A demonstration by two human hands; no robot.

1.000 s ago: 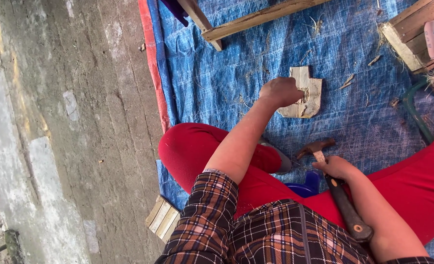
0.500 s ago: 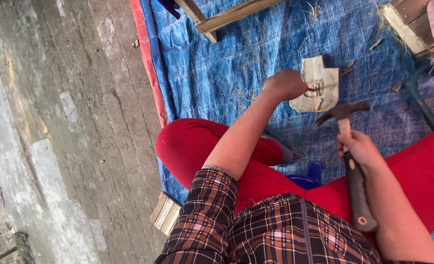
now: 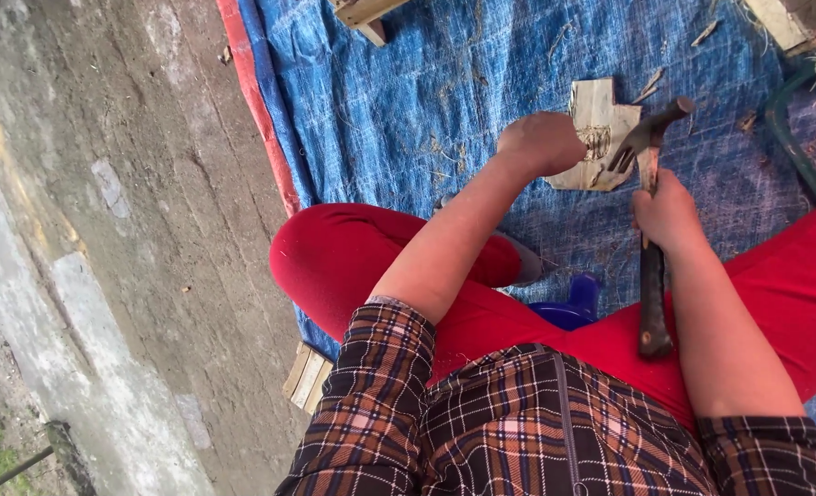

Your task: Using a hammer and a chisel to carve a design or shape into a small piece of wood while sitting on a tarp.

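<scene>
I sit on a blue tarp (image 3: 408,101) in red trousers. My left hand (image 3: 541,142) is closed in a fist and presses on the near-left edge of a small pale wooden piece (image 3: 601,115) lying on the tarp. My right hand (image 3: 669,216) grips the dark handle of a claw hammer (image 3: 651,276). The hammer's head is raised just right of the wooden piece, its claw pointing toward my left hand. Whether my left fingers pinch a nail is hidden.
A wooden batten (image 3: 362,14) lies at the top of the tarp, with more wood (image 3: 784,18) at top right. A green hose (image 3: 789,129) curves at right. A blue plastic object (image 3: 568,308) sits between my legs. Slats (image 3: 307,377) lie beside bare concrete (image 3: 105,230).
My right hand has lifted the hammer from beside my lap up to the wooden piece, swinging its head closer to my left hand. The left hand stays on the piece.
</scene>
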